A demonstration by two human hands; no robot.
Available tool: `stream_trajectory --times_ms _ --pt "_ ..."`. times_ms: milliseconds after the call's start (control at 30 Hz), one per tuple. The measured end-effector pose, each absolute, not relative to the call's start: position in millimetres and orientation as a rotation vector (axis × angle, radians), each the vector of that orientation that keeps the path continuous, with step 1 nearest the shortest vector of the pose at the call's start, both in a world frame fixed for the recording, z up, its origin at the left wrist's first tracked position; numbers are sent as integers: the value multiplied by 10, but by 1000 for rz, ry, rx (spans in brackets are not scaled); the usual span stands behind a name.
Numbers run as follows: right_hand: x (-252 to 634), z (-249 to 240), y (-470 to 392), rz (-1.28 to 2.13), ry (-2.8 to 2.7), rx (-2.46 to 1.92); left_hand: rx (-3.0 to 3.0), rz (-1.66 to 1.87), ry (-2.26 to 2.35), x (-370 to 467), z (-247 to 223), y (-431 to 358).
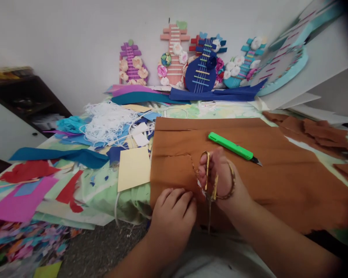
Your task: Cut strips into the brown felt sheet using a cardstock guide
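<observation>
A large brown sheet (237, 185) covers the front of the table, with creases across it. My left hand (174, 216) rests on its near left part, palm down, fingers bent side by side, with nothing visible in them. Gold-handled scissors (208, 189) are in my right hand (220, 177), raised over the sheet, with the blades pointing down toward the near edge. A green cutter (233, 146) lies on the sheet just beyond my right hand, its blade tip toward the right.
Left of the sheet are a pale yellow card (133, 168), tangled white string (107, 121) and coloured scraps. Brown pieces (321, 133) lie at the right. Decorated instrument shapes (201, 73) lean on the wall behind. A dark shelf (26, 98) stands at far left.
</observation>
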State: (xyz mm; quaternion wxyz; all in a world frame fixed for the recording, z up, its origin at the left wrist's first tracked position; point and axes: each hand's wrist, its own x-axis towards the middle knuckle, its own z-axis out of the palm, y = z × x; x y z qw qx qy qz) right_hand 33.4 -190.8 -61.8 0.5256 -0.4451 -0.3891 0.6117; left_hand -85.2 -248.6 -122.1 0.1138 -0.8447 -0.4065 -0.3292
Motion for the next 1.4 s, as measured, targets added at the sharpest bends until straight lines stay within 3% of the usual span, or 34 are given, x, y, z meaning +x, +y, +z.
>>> stream_trajectory --times_ms 233,833,1400 --pt "459 -394 -1789 1412 -765 -990 -2491 -926 -1192 -865 -1232 -2516" --pt "332 -595 -1848 1547 -791 -1153 -2434 -956 -1166 -837 -1203 -2527" --pt "285 -793 -1999 1423 -1032 -1161 -2432 -932 -1156 -817 -1207 -2533"
